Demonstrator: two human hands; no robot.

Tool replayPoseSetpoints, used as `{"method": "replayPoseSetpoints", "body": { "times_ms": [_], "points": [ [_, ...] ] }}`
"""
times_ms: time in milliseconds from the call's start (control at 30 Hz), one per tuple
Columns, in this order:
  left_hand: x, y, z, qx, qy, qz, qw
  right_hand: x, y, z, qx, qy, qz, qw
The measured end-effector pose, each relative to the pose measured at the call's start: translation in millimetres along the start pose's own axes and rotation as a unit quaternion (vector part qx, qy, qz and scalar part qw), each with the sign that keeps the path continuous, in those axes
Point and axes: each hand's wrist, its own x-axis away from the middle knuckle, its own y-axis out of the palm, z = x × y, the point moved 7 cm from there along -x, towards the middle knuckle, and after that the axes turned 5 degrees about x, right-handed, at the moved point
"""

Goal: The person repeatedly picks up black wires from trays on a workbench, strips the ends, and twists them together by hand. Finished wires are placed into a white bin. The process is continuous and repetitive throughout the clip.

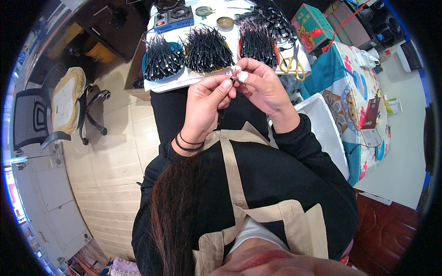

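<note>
Both my hands meet above my lap, just off the front edge of the white table [165, 87]. Pinched between the thumb and fingers of my left hand [210, 98] is a black cable end with thin reddish wires [234, 78]. My right hand [262, 84] has a small white piece [243, 76], perhaps tape or tissue, between thumb and fingers, touching the wires. Bundles of short black cables with metal plugs lie in a blue tray [162, 62], a yellow tray [209, 50] and an orange-red tray [258, 45] beyond the hands. Scissors with yellow handles [293, 65] lie at the table's right.
At the back stand a blue-sided electric device [174, 21], a round tin [225, 22] and a shallow dish [203, 11]. A green box [310, 27] and a white foam container [323, 127] are on the right, an office chair [67, 103] on the left.
</note>
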Motion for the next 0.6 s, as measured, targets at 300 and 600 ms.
{"method": "replayPoseSetpoints", "body": {
  "times_ms": [300, 600],
  "points": [
    [7, -2, 10, -0.243, 0.086, 0.005, 0.966, 7, -10, -11, 0.256, -0.062, 0.053, 0.963],
    [2, -12, -12, -0.182, 0.018, 0.001, 0.983, 13, -26, 56, -0.232, 0.146, -0.027, 0.961]
  ]
}}
